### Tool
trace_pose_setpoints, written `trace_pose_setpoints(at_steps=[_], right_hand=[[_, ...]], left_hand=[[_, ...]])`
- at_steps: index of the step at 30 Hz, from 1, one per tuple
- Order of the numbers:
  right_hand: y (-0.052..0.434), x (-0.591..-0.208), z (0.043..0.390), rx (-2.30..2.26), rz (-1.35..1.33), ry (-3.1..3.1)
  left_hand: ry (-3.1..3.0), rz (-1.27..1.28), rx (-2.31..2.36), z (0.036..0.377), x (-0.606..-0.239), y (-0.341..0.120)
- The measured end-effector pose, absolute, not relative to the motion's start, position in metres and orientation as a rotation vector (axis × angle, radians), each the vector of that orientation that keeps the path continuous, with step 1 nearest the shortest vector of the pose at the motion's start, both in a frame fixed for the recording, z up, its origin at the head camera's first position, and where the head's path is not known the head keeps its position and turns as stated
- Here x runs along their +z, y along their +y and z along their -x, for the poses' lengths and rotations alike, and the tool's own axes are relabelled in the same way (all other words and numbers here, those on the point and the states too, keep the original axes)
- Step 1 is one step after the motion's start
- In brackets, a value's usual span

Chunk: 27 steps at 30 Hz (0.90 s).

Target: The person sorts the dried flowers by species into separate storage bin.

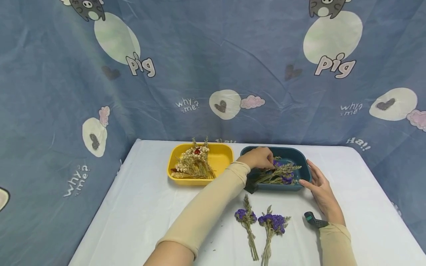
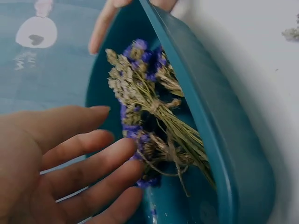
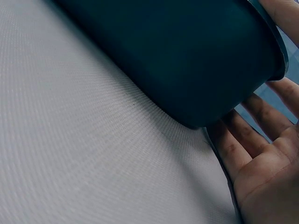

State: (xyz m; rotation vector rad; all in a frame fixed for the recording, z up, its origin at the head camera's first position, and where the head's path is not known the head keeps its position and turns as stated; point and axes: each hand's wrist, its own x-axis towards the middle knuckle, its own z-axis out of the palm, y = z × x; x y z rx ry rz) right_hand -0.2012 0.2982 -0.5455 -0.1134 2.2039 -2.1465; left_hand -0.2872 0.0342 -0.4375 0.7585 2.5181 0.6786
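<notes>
My left hand (image 1: 257, 158) reaches into the teal tray (image 1: 279, 187), its fingers loosely spread beside the flowers in the left wrist view, with nothing between them. In the tray lie dried flower bunches; one pale bunch (image 2: 154, 105) with a twine-tied stem rests across others with purple blooms (image 2: 140, 56). My right hand (image 1: 321, 192) holds the tray's right end. Its thumb is at the near corner, and its fingers (image 3: 254, 133) reach round the end wall. Two purple flower bunches, a slimmer one (image 1: 247, 221) and a fuller one (image 1: 273, 223), lie on the table in front.
Left of the teal tray stands a yellow tray (image 1: 221, 157) holding cream and brownish dried bunches (image 1: 194, 162) with a red bloom. A white cloth (image 1: 133, 214) covers the table, with small crumbs on it. Behind hangs a blue printed curtain (image 1: 213, 66).
</notes>
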Motion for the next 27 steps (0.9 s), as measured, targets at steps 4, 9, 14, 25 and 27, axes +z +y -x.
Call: trace_pose_setpoints(at_steps=[4, 9, 14, 25, 27], right_hand=[[0.298, -0.544, 0.203, -2.131, 0.096, 2.217], [0.298, -0.542, 0.201, -2.119, 0.068, 2.214], [0.298, -0.541, 0.2, -2.104, 0.041, 2.223], [0.297, -0.543, 0.2, -2.125, 0.084, 2.221], [0.297, -0.543, 0.2, -2.125, 0.092, 2.227]], left_hand=[[2.589, -0.759, 0.768, 0.28, -0.433, 0.022], [2.645, -0.733, 0.921, 0.258, -0.428, 0.004], [2.662, -0.718, 1.069, 0.225, -0.43, -0.016], [2.716, -0.541, 1.138, 0.155, -0.471, -0.05], [2.732, -0.507, 1.129, 0.144, -0.478, -0.054]])
